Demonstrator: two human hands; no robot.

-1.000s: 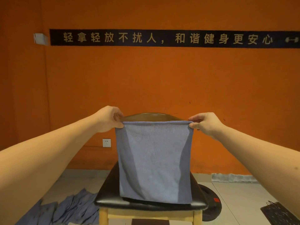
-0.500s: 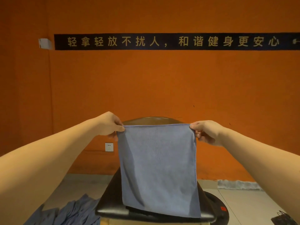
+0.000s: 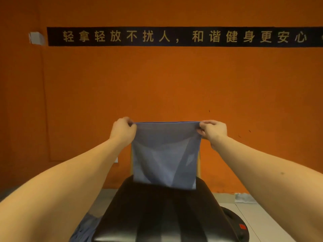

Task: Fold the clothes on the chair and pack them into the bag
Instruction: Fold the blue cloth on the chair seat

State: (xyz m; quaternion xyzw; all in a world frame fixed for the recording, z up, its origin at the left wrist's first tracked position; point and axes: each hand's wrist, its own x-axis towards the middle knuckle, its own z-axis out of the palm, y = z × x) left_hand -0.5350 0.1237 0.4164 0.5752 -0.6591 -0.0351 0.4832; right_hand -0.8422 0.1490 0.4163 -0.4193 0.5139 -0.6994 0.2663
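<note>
A blue-grey cloth [image 3: 166,154] hangs flat in the air in front of the orange wall, its lower edge just above the back of the chair seat. My left hand [image 3: 122,131] pinches its top left corner and my right hand [image 3: 212,131] pinches its top right corner, both at the same height with the top edge stretched taut. Below it is the chair's black padded seat [image 3: 162,215], and the chair back is hidden behind the cloth. No bag is in view.
More blue-grey cloth [image 3: 85,227] lies on the floor left of the chair. A black round object with a red mark [image 3: 237,224] sits on the tiled floor to the right. The orange wall with a black text strip [image 3: 174,36] stands close behind.
Both hands have lifted the cloth higher and further from me, so its lower edge has left the seat front and hangs near the seat's back. The black seat now shows bare.
</note>
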